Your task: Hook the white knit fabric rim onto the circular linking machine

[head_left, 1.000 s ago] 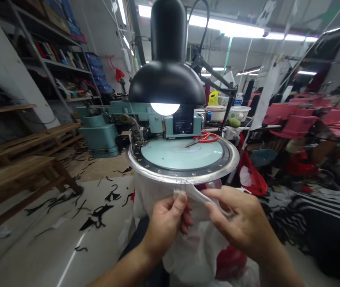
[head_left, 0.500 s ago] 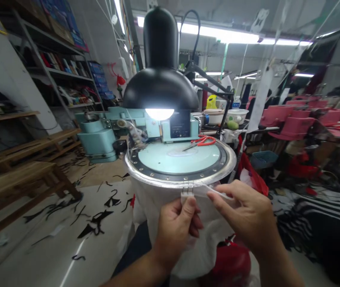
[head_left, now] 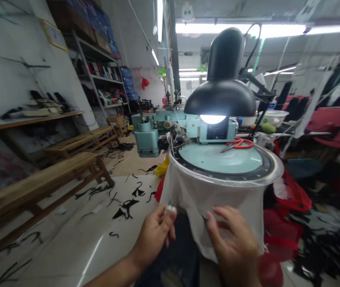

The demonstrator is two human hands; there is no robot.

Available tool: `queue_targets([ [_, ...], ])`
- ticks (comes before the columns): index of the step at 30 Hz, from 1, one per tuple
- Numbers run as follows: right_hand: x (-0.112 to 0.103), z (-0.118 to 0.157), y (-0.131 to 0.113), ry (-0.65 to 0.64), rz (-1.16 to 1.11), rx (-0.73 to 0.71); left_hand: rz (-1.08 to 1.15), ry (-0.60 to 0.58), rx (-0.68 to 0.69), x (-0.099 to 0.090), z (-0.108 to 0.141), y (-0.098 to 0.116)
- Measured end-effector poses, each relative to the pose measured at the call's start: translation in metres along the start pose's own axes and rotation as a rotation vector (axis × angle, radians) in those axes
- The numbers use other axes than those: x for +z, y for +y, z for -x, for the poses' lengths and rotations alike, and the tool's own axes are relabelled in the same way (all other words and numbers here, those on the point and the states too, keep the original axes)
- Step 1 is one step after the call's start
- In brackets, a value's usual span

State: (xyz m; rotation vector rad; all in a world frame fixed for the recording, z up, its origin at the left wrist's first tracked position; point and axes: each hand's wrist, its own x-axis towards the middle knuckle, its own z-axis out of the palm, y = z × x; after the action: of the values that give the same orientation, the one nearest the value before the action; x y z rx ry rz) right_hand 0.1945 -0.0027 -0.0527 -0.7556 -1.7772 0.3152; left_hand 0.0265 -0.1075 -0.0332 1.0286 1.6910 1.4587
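Observation:
In the head view my left hand point(head_left: 155, 233) is closed around a small white block with thin metal prongs point(head_left: 170, 208), apart from the machine and low in front of it. My right hand point(head_left: 234, 245) is in front of the hanging white fabric point(head_left: 220, 201); its thumb and fingers are apart, and I see nothing in them. That fabric hangs from the toothed rim of a round linking machine dial point(head_left: 247, 181). Whether my right fingertips touch the cloth is unclear. Red-handled scissors point(head_left: 243, 143) lie on the pale green disc point(head_left: 217, 159) inside the ring.
A black lamp point(head_left: 220, 95) shines just above the disc. Wooden benches point(head_left: 44, 183) run along the left, with black scraps point(head_left: 125, 209) scattered on the floor. Red bags point(head_left: 292, 199) stand right of the machine, and pink machines point(head_left: 328, 123) are farther back.
My view has turned left. My left hand has drawn the pronged block away from the dial's rim. The white strand my right hand pinched no longer shows there, and its fingers have parted.

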Motion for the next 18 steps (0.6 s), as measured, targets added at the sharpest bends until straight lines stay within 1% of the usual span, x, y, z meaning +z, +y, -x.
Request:
queue_targets([
  [1,0.028,-0.004,-0.017,-0.151,0.086,0.104,0.017,0.011,0.041,-0.012,-0.001,0.006],
  [2,0.051,-0.010,-0.026,-0.205,0.137,0.162,0.043,0.017,0.077,-0.024,-0.002,0.010],
  [3,0.066,-0.016,-0.028,-0.217,0.176,0.212,0.073,0.027,0.102,-0.034,-0.005,0.012],
  [4,0.072,-0.020,-0.023,-0.227,0.208,0.260,0.100,0.045,0.114,-0.045,-0.008,0.011],
  [5,0.069,-0.021,-0.016,-0.221,0.239,0.305,0.118,0.066,0.118,-0.056,-0.013,0.007],
  [6,0.058,-0.019,-0.009,-0.210,0.270,0.350,0.128,0.079,0.120,-0.067,-0.019,0.002],
  [7,0.042,-0.013,-0.004,-0.189,0.296,0.386,0.141,0.083,0.125,-0.076,-0.026,-0.004],
  [8,0.025,-0.006,-0.005,-0.182,0.268,0.435,0.163,0.069,0.129,-0.083,-0.036,-0.009],
  [9,0.009,0.001,-0.011,-0.216,0.138,0.509,0.199,0.036,0.131,-0.086,-0.047,-0.014],
  [10,-0.002,0.005,-0.021,-0.252,0.013,0.572,0.255,-0.008,0.132,-0.085,-0.059,-0.017],
  [11,-0.006,0.006,-0.035,-0.295,-0.089,0.612,0.324,-0.057,0.129,-0.081,-0.071,-0.018],
  [12,-0.003,0.004,-0.050,-0.331,-0.122,0.617,0.394,-0.107,0.118,-0.075,-0.083,-0.017],
  [13,0.008,-0.001,-0.064,-0.347,-0.065,0.583,0.455,-0.158,0.104,-0.067,-0.094,-0.016],
  [15,0.045,-0.016,-0.080,-0.303,0.223,0.437,0.539,-0.228,0.086,-0.052,-0.114,-0.013],
  [17,0.083,-0.032,-0.080,-0.204,0.479,0.315,0.575,-0.215,0.108,-0.045,-0.127,-0.015],
  [18,0.097,-0.038,-0.076,-0.167,0.558,0.288,0.585,-0.183,0.129,-0.045,-0.132,-0.018],
])
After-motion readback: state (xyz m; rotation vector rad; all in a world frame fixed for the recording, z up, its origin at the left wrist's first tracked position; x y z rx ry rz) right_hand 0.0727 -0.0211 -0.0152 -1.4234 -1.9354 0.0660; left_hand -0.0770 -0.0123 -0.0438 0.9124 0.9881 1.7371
